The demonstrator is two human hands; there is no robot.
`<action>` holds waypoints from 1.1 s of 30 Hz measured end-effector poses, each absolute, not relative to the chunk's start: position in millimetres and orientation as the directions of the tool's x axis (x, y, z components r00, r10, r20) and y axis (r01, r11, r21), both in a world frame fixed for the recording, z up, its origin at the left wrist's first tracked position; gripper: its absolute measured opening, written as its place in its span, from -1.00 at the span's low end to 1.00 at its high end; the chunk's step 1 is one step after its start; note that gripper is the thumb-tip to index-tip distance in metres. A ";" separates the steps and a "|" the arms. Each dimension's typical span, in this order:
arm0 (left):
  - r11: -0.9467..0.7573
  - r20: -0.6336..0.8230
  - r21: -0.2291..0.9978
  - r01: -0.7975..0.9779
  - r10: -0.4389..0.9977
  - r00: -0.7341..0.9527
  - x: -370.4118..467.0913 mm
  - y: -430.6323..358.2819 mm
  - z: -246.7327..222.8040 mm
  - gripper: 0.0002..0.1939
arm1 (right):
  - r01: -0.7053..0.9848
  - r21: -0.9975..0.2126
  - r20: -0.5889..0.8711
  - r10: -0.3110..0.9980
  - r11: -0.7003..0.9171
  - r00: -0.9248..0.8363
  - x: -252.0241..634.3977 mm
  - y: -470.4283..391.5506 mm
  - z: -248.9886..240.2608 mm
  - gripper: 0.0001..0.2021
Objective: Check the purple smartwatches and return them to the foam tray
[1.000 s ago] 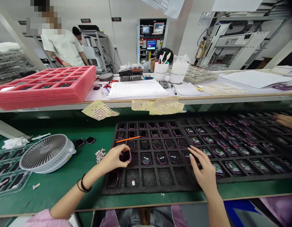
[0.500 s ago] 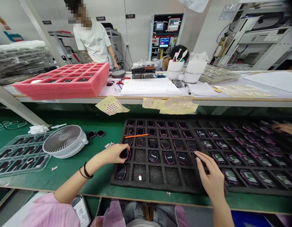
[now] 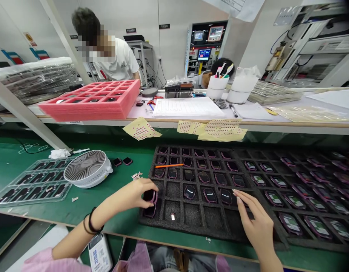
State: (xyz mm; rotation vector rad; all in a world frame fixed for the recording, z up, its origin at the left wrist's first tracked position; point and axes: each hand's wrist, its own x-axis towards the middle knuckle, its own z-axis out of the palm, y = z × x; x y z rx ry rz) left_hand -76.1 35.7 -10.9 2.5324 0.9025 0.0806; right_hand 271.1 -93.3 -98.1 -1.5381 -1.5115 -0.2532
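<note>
My left hand [image 3: 139, 192] is closed on a dark smartwatch [image 3: 149, 195] with a purplish rim, held up at the left edge of a black foam tray [image 3: 188, 229]. Just below it another smartwatch [image 3: 149, 212] lies in the front-left slot, partly covered. My right hand [image 3: 255, 213] is over the tray, thumb and fingertips close together beside a smartwatch [image 3: 226, 196] whose screen shows white text. What those fingertips touch is hidden. Two more lit smartwatches [image 3: 189, 192] [image 3: 209, 195] lie in the same row.
An orange stick [image 3: 168, 165] lies across the tray. A second tray of smartwatches [image 3: 290, 223] stands at right. At left are a white fan [image 3: 86, 168] and a clear tray [image 3: 29, 181]. The shelf above holds a pink foam tray [image 3: 92, 109]; a person [image 3: 122, 64] stands behind it.
My left hand has lifted the smartwatch from its slot and brought it slightly toward me, over the front one. My right hand keeps nearly the same place. The whole view has shifted a little.
</note>
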 end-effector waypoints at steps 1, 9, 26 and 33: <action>-0.687 -0.121 0.434 0.583 0.597 0.793 -78.5 28.5 -12.0 -0.73 | 0.863 -0.464 0.701 0.677 0.198 0.222 269.0 -92.2 -97.8 -0.78; -0.670 -0.276 0.356 0.651 0.591 0.758 -77.6 4.5 -27.7 -0.66 | 0.779 -0.529 0.662 0.738 0.337 0.130 232.4 -82.5 -94.3 -0.74; -0.660 0.037 0.331 0.674 0.723 0.690 -54.4 -11.6 -22.9 -0.57 | -0.115 -0.993 0.049 0.990 0.034 -0.135 125.6 -57.8 -94.9 -0.53; -0.730 0.082 0.430 0.531 0.618 0.782 -46.7 -3.0 -19.6 -0.40 | -0.185 -0.982 -0.015 0.994 -0.035 -0.107 104.9 -47.6 -99.2 -0.55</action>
